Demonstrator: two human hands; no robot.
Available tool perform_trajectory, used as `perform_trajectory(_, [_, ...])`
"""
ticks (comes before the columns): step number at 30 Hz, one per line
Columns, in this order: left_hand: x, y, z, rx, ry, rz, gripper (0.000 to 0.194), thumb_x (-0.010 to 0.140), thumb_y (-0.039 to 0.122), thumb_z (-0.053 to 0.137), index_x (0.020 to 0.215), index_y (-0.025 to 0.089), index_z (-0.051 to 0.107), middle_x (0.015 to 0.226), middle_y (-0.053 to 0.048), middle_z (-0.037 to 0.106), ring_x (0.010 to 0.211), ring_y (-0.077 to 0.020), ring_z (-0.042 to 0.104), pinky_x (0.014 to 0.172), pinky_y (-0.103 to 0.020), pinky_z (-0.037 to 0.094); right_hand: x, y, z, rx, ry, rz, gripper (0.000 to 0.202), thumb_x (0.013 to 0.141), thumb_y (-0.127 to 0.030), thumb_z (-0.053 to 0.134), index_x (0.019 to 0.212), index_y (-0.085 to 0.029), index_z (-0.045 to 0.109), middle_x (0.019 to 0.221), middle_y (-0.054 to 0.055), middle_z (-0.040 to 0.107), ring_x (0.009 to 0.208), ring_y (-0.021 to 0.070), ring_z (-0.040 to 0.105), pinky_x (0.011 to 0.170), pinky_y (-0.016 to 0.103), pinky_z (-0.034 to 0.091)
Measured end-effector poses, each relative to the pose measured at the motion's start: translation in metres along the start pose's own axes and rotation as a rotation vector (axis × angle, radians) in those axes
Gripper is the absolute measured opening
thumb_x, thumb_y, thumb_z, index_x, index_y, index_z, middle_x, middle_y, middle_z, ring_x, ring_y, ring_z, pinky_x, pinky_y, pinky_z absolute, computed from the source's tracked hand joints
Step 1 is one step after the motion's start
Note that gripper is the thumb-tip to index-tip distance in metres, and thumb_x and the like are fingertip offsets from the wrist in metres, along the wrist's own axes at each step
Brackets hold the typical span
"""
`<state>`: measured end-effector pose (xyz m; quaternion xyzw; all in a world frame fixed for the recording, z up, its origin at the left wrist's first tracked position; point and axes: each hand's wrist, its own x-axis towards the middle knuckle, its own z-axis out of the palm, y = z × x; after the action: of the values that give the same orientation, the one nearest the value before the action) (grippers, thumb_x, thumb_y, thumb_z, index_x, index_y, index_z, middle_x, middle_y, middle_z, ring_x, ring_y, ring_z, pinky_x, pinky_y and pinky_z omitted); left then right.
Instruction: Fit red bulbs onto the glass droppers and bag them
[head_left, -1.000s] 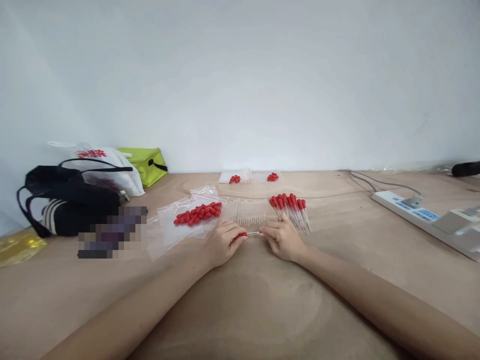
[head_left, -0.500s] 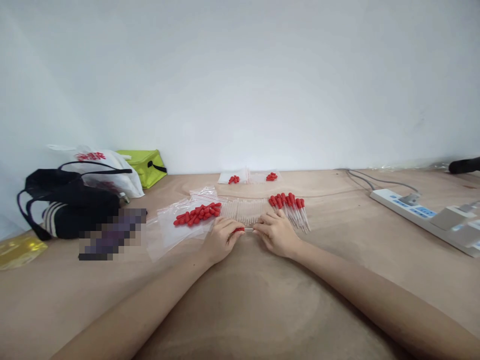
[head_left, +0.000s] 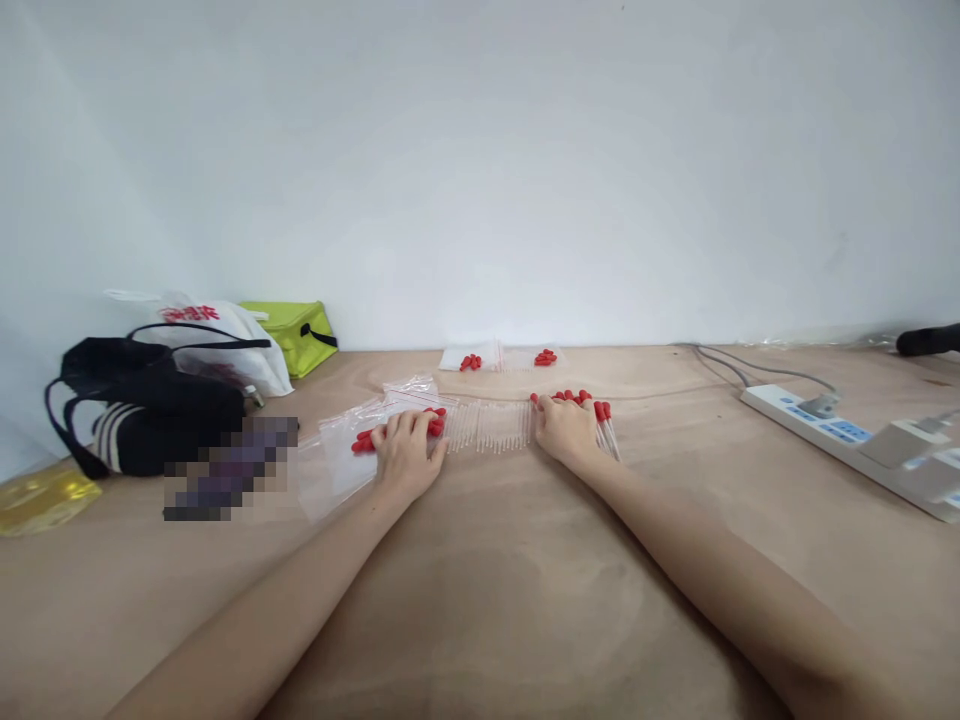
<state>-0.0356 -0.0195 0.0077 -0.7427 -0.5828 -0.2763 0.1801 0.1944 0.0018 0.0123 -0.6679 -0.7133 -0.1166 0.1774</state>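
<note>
My left hand (head_left: 405,450) lies palm down on a pile of loose red rubber bulbs (head_left: 362,440), which rests on a clear zip bag (head_left: 337,462); its fingers are spread over the bulbs. My right hand (head_left: 564,428) covers a heap of finished droppers with red bulbs (head_left: 604,420). Its fingers curl over the red ends, hiding whether they hold one. Between the hands a row of clear glass tubes (head_left: 491,425) lies on the wooden table (head_left: 510,580).
Two small bags with a few red bulbs (head_left: 470,360) (head_left: 545,355) lie by the wall. Black bag (head_left: 142,410), white plastic bag (head_left: 217,335) and green pouch (head_left: 296,330) sit at left. A white power strip (head_left: 847,435) with cables runs along the right.
Both hands held one dropper between them near the table's middle. They have parted: the left moved onto the red bulbs, the right moved up onto the dropper heap.
</note>
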Motion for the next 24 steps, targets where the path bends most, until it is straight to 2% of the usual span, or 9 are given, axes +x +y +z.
perform_trajectory(7, [0.001, -0.01, 0.003, 0.021, 0.053, -0.012, 0.015, 0.077, 0.03, 0.051, 0.087, 0.021, 0.059, 0.095, -0.008, 0.056, 0.092, -0.028, 0.045, 0.078, -0.043, 0.03, -0.002, 0.001, 0.009, -0.002, -0.002, -0.033, 0.024, 0.078, -0.024, 0.04, 0.082, -0.016, 0.063, 0.091, 0.011, 0.063, 0.085, 0.024, 0.054, 0.079, 0.041, 0.023])
perform_trajectory(13, [0.007, -0.023, 0.008, -0.153, 0.061, -0.008, 0.018, 0.08, 0.02, 0.042, 0.083, 0.017, 0.059, 0.087, -0.007, 0.051, 0.084, -0.022, 0.049, 0.077, -0.034, 0.04, 0.003, -0.004, 0.003, 0.044, -0.091, 0.04, 0.029, 0.079, -0.029, 0.038, 0.077, -0.015, 0.063, 0.088, 0.013, 0.063, 0.083, 0.0244, 0.055, 0.074, 0.04, 0.027])
perform_trajectory(16, [0.007, -0.025, 0.009, -0.187, 0.067, -0.017, 0.017, 0.08, 0.019, 0.043, 0.081, 0.017, 0.06, 0.084, -0.006, 0.05, 0.083, -0.0213, 0.049, 0.078, -0.034, 0.04, 0.008, -0.009, 0.001, 0.028, -0.164, 0.105, 0.028, 0.079, -0.027, 0.039, 0.078, -0.014, 0.064, 0.084, 0.014, 0.064, 0.081, 0.0249, 0.056, 0.073, 0.041, 0.027])
perform_trajectory(21, [0.006, -0.028, 0.014, -0.18, 0.098, -0.044, 0.02, 0.08, 0.019, 0.041, 0.079, 0.016, 0.06, 0.082, -0.007, 0.052, 0.08, -0.0212, 0.05, 0.076, -0.034, 0.041, 0.02, -0.017, 0.004, -0.043, -0.273, 0.16, 0.025, 0.075, -0.019, 0.042, 0.083, -0.015, 0.065, 0.089, 0.015, 0.064, 0.085, 0.0261, 0.056, 0.078, 0.044, 0.023])
perform_trajectory(24, [0.007, -0.031, 0.016, -0.204, 0.127, -0.036, 0.022, 0.08, 0.017, 0.038, 0.081, 0.015, 0.06, 0.082, -0.007, 0.052, 0.079, -0.021, 0.051, 0.075, -0.033, 0.043, 0.022, -0.02, 0.007, -0.062, -0.289, 0.165, 0.025, 0.074, -0.017, 0.043, 0.085, -0.013, 0.065, 0.091, 0.017, 0.063, 0.088, 0.0278, 0.054, 0.078, 0.043, 0.023])
